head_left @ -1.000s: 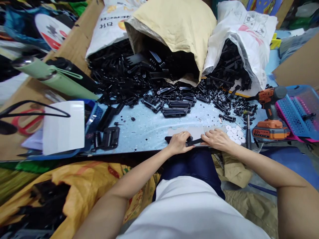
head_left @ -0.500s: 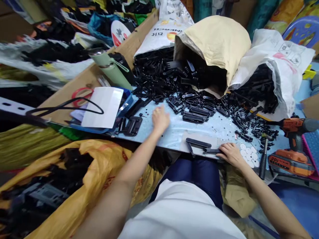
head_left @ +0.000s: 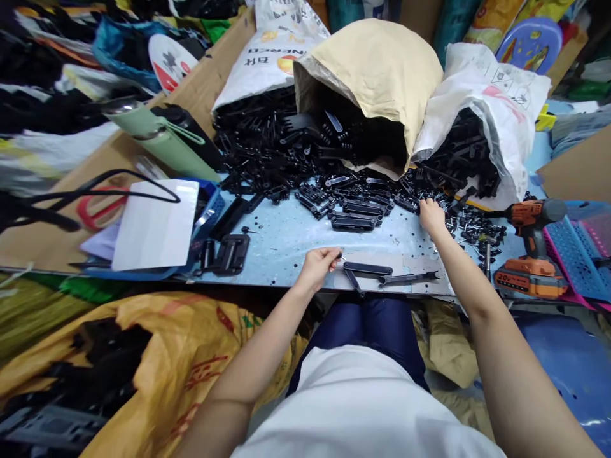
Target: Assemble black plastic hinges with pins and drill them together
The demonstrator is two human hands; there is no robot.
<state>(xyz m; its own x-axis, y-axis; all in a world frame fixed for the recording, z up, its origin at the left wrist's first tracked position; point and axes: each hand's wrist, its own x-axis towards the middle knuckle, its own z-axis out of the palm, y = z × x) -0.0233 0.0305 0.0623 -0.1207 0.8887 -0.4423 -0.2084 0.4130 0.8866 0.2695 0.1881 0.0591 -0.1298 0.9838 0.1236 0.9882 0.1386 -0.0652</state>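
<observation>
My left hand (head_left: 319, 265) rests near the table's front edge with its fingers pinched on a small dark piece I cannot make out. Just to its right lie black plastic bars (head_left: 377, 274) on a grey pad. My right hand (head_left: 432, 215) reaches forward to the heap of small black parts (head_left: 472, 226) below the white sack; its fingers curl down among them. What it grips is hidden. A stack of black bars (head_left: 356, 216) lies between the hands.
Three open sacks (head_left: 377, 70) spill black plastic parts across the back of the blue table (head_left: 286, 245). An orange cordless drill (head_left: 532, 248) and a hammer stand at the right, beside perforated blue and pink trays (head_left: 580, 254). A green bottle (head_left: 162, 143) and a white sheet (head_left: 155, 222) lie left.
My left hand drew back from the middle of the table to its front edge, pinched on a small piece. My right hand left the bars and reached forward to the small parts.
</observation>
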